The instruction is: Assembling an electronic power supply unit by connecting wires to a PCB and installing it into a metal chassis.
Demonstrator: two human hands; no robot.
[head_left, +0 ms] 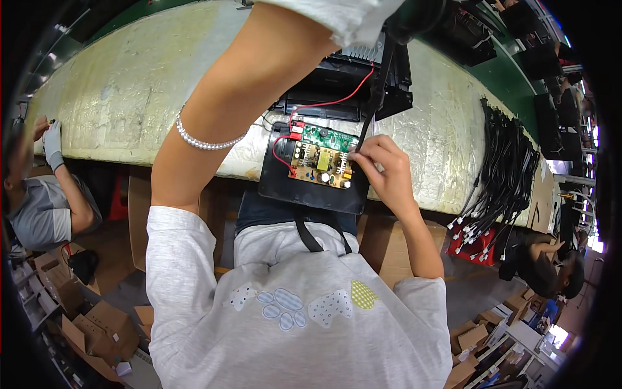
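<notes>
On a flat black panel [311, 198] lies a circuit board [314, 161], part green and part tan, with a yellow transformer, capacitors and metal heat sinks. My right hand [389, 167] is at the board's right edge with thumb and fingers pinched together; what they hold is too small to make out. A slim black rod [374, 107] slants down to those fingertips. My left arm [227, 97], with a beaded bracelet, stretches across the upper middle to pale cloth at the top edge. The left fingers are hidden. Beside that cloth shows a large dark blurred object [418, 19].
Behind the board stands a black housing [395, 84] with a red wire [350, 94]. Black cables with white plugs [502, 168] hang over the table's [116, 110] right side. A co-worker's gloved hand [53, 144] is at far left. Cardboard boxes [103, 330] stand behind.
</notes>
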